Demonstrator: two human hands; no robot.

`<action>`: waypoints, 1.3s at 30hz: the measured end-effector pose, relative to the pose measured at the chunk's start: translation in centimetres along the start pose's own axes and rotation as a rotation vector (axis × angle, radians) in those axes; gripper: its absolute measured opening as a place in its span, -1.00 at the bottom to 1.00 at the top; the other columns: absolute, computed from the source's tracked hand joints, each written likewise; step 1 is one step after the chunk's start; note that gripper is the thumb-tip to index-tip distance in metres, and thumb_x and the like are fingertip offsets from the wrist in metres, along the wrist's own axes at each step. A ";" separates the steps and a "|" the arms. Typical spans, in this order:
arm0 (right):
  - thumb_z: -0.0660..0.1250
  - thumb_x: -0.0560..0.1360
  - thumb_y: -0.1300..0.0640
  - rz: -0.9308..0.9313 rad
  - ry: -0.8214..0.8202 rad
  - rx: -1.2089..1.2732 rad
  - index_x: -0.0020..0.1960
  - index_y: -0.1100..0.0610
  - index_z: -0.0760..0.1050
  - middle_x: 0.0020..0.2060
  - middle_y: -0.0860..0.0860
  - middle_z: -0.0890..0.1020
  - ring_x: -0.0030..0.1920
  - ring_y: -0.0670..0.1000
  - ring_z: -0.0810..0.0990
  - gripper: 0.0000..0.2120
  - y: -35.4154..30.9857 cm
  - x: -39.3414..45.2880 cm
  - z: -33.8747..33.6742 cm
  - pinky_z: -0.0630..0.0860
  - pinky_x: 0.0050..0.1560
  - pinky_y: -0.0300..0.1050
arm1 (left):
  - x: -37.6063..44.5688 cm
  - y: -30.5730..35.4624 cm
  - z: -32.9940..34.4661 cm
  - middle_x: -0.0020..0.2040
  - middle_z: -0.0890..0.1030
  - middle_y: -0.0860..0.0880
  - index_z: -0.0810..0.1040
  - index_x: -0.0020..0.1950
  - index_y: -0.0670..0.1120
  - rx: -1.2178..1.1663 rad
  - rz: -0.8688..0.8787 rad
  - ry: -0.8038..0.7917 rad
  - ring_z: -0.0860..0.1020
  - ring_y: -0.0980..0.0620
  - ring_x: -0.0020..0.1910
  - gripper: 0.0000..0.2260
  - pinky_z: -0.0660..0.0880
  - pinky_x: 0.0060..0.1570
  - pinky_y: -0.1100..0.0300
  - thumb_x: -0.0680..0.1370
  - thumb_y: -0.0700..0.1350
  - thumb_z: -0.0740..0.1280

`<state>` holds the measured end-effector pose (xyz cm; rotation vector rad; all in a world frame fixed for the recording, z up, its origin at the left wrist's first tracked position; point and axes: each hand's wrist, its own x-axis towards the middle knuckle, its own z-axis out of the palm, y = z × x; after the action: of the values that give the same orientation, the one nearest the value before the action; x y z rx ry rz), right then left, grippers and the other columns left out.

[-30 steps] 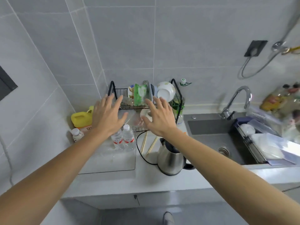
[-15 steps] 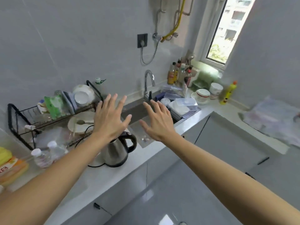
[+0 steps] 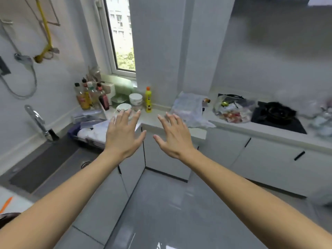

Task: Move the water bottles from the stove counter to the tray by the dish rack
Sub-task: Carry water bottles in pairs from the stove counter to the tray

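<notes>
My left hand (image 3: 124,134) and my right hand (image 3: 173,134) are both stretched out in front of me with fingers spread and nothing in them, over the inner corner of the counter. The stove counter (image 3: 265,130) runs along the right, with the black stove (image 3: 277,116) on it. Blurred clear shapes at the far right edge (image 3: 321,121) may be bottles; I cannot tell. The tray and dish rack are out of view.
The sink (image 3: 45,164) and tap (image 3: 38,121) lie at the left. A yellow bottle (image 3: 148,100), bowls (image 3: 135,99) and sauce bottles (image 3: 86,97) crowd the window corner. Plastic bags (image 3: 190,108) and a food bag (image 3: 233,109) sit left of the stove. Grey floor lies below.
The view has swung right, from the dish rack and tray past the sink to the corner and stove counter. Both hands stayed open and empty in front of me.
</notes>
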<state>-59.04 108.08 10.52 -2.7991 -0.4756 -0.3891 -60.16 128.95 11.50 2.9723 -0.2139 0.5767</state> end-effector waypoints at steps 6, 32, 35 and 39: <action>0.18 0.58 -0.29 0.163 0.074 -0.079 0.61 -0.03 0.18 0.58 0.12 0.27 0.56 0.20 0.18 -0.31 14.7 -1.8 -5.3 0.11 0.56 0.15 | 8.7 14.5 3.8 0.59 0.28 -0.12 0.19 0.63 0.07 -0.106 0.176 0.005 0.17 -0.16 0.60 -0.34 0.18 0.53 -0.18 0.57 0.32 0.07; 0.11 0.59 -0.32 0.906 0.258 -0.277 0.66 -0.05 0.10 0.63 0.08 0.18 0.62 0.18 0.09 -0.28 51.3 -5.5 -12.7 0.14 0.58 0.18 | 34.5 52.0 18.5 0.61 0.26 -0.11 0.16 0.64 0.08 -0.317 0.873 -0.085 0.14 -0.13 0.62 -0.34 0.18 0.53 -0.17 0.60 0.34 0.00; 0.13 0.58 -0.31 0.948 0.286 -0.293 0.65 -0.03 0.12 0.62 0.09 0.21 0.61 0.18 0.11 -0.28 55.9 -7.2 -13.9 0.13 0.58 0.16 | 35.5 57.5 19.8 0.61 0.25 -0.10 0.16 0.64 0.07 -0.344 0.928 -0.105 0.14 -0.13 0.62 -0.34 0.16 0.55 -0.16 0.60 0.34 0.02; 0.16 0.56 -0.31 1.007 0.344 -0.296 0.62 -0.03 0.17 0.58 0.06 0.26 0.58 0.16 0.18 -0.29 63.9 -10.1 -15.6 0.26 0.52 0.19 | 36.7 66.4 22.0 0.62 0.24 -0.07 0.17 0.64 0.08 -0.384 0.966 -0.130 0.11 -0.11 0.63 -0.34 0.13 0.56 -0.15 0.59 0.34 0.01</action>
<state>-48.91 42.33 7.73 -2.7030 1.0950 -0.6910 -28.91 56.43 10.26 2.3675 -1.5948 0.3334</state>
